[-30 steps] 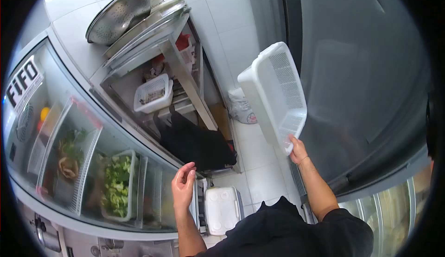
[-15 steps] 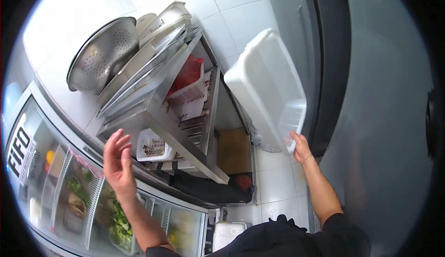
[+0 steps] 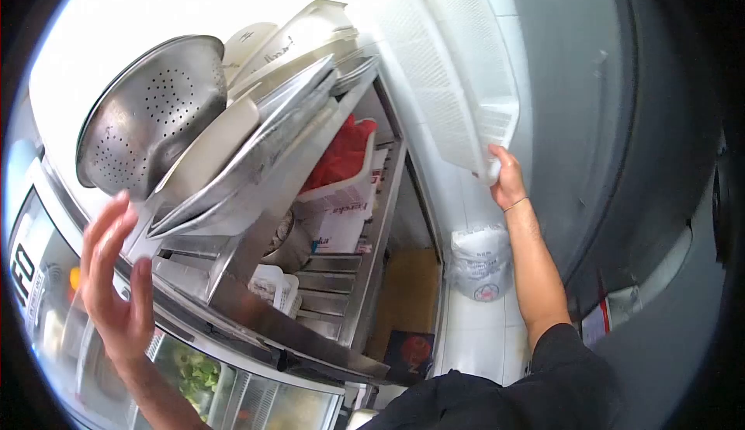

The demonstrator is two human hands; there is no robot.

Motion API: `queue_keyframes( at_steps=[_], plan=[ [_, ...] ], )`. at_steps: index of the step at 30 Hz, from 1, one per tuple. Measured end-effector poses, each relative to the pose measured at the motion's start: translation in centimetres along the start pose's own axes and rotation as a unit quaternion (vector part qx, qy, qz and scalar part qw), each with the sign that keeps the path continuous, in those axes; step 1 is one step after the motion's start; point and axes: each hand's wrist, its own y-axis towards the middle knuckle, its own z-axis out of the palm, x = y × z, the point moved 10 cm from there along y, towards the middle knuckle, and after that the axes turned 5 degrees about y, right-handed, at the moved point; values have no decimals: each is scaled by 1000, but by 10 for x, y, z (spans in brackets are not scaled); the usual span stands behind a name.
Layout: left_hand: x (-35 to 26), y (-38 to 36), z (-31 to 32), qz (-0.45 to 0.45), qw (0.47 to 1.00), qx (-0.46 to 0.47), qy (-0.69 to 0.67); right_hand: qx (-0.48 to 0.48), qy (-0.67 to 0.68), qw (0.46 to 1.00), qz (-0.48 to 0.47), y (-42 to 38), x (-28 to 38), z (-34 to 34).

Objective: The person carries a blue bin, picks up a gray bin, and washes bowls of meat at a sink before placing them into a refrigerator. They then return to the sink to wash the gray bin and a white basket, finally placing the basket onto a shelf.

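My right hand (image 3: 508, 178) grips the lower corner of a white perforated plastic basket (image 3: 446, 81), which is held up on its side before the tiled wall. My left hand (image 3: 116, 290) is raised with its fingers apart and nothing in it. Just above that hand, a large steel colander (image 3: 159, 112) leans on its side on top of a steel rack (image 3: 272, 329). Beside the colander stand a cream-coloured tray (image 3: 209, 147), several metal trays (image 3: 287, 131) and pale plastic containers (image 3: 310, 30), packed at a slant.
On the rack's lower shelf are a white basket with red contents (image 3: 341, 158), a metal pot (image 3: 291, 247) and small white containers (image 3: 275, 286). A plastic-wrapped bundle (image 3: 479, 267) stands on the floor. A glass-topped fridge (image 3: 240, 391) lies at lower left, a grey panel (image 3: 566, 119) at right.
The basket has risen and turned in my right hand, so its perforated side shows. My left hand has shifted left. The view has come closer to the rack, and the plastic-wrapped bundle shows more fully.
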Motion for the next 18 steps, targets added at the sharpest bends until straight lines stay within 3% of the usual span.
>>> queue_keyframes(
  at_steps=[6,9,12,14,16,18],
  plan=[
    [-25,109,74,135,977,93,134,10,68,998,-3,82,-8,31],
    [-32,166,110,134,980,55,139,-3,88,996,-13,116,-18,40],
    [-28,229,144,133,942,-18,308,24,105,994,-21,162,-29,46],
    [-72,280,200,203,952,63,219,70,111,991,6,192,-36,55],
    [-73,309,253,188,956,148,169,94,105,990,29,207,-39,68],
    [-86,323,276,334,917,14,219,111,125,985,47,218,-41,74]
  ],
)
